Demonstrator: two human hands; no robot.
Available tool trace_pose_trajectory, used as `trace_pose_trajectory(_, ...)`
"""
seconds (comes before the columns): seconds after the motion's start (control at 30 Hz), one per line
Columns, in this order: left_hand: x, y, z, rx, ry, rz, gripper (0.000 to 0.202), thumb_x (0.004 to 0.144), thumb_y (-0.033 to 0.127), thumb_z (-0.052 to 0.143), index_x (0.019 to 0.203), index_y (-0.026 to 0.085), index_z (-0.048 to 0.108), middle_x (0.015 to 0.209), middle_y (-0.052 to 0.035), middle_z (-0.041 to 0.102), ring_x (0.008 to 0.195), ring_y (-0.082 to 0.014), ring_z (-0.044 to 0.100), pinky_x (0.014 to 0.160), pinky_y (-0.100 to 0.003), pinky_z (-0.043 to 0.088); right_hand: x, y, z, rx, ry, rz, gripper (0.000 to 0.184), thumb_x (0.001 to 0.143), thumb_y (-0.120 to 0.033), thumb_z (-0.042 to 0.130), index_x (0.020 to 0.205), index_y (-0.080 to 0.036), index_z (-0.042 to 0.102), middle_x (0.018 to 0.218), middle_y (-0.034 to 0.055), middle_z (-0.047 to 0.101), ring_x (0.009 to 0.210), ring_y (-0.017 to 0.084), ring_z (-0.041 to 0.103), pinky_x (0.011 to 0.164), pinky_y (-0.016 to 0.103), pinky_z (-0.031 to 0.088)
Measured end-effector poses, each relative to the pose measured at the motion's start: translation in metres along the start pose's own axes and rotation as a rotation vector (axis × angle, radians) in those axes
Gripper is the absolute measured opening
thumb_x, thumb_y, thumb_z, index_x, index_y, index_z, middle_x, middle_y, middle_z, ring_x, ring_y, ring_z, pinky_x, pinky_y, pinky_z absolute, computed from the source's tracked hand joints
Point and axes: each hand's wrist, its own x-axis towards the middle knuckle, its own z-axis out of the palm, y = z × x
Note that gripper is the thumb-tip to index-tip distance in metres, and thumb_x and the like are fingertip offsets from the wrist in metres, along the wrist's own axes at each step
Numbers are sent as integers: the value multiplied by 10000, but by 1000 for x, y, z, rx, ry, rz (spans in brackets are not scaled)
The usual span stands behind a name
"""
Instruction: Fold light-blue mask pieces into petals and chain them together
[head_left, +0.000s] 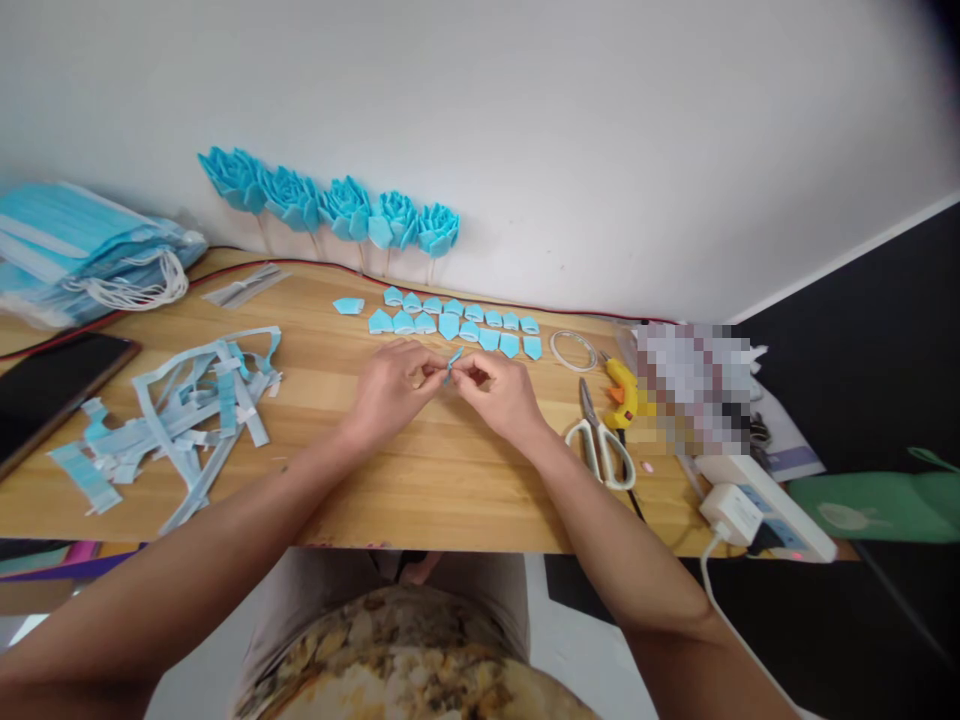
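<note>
Pinching a blue strip (454, 362) between their fingertips, the left hand (390, 385) and right hand (501, 392) meet over the table (420, 480); scissors (600, 440) lie near the right hand, beside blurred, unreadable papers (694, 385).

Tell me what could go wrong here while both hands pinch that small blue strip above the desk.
1. The blue strip is tiny and held only at the fingertips of the left hand and right hand, so it may slip or unfold.
2. The folded blue pieces lie in rows just beyond the knuckles. A forward nudge could scatter them.
3. The scissors and yellow glue gun sit near the right wrist, where a sideways sweep might hit them.
</note>
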Motion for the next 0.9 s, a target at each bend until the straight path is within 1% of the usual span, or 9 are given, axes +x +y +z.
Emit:
trace_pose_trajectory(0.37, 0, 0, 1, -20, 17, -7, 126, 795, 147, 568, 700, 186, 640, 657, 0, 634, 649, -140, 557, 625, -272, 407, 0, -3, -1, 8, -21, 7, 108, 781, -175, 569, 761, -208, 670, 700, 2, 666, 670, 137, 597, 636, 249, 430)
trace_pose_trajectory(0.6, 0, 0, 1, -10, 7, -7, 73, 788, 165, 599, 735, 182, 646, 679, -11, 646, 672, -152, 569, 646, -288, 419, -1, -3, -1, 13, -7, -2, 108, 778, -171, 571, 766, -208, 672, 703, 1, 670, 668, 135, 598, 630, 244, 431)
trace_pose_trajectory(0.9, 1, 2, 0, 11, -7, -8, 97, 780, 156, 573, 717, 182, 640, 667, -8, 639, 650, -146, 559, 627, -280, 416, 0, -2, 0, 4, -27, 5, 111, 786, -184, 567, 768, -210, 674, 704, 3, 676, 670, 138, 605, 634, 250, 432)
